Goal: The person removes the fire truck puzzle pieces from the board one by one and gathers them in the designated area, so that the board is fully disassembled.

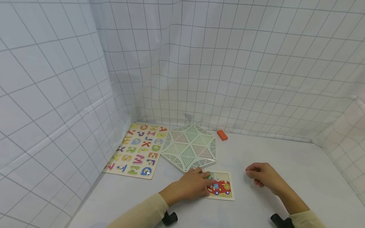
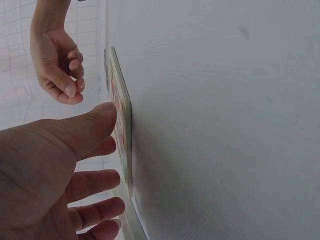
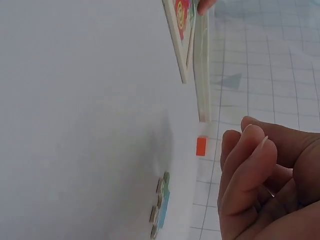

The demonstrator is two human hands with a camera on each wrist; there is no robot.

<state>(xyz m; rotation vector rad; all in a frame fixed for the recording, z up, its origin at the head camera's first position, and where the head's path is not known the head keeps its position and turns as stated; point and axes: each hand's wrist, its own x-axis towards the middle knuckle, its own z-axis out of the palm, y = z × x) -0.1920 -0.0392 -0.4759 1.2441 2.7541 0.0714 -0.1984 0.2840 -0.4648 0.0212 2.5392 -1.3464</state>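
A small picture puzzle (image 1: 223, 191) with a red vehicle lies flat on the white table. My left hand (image 1: 191, 186) reaches over its left side, fingertips at the board; the left wrist view shows this hand (image 2: 55, 165) with thumb and fingers apart along the board's edge (image 2: 125, 115). To the right of the puzzle my right hand (image 1: 265, 177) is held above the table, its fingers loosely curled and nothing visible in them. The right wrist view shows this hand (image 3: 270, 185) beside several loose puzzle pieces (image 3: 162, 207) on the table; in the head view they cannot be made out.
An alphabet board (image 1: 137, 150) lies at the left by the gridded curtain. Behind the puzzle sits a white patterned hexagonal panel (image 1: 188, 147). An orange block (image 1: 222, 135) lies at the back, near the rear curtain (image 1: 228, 95).
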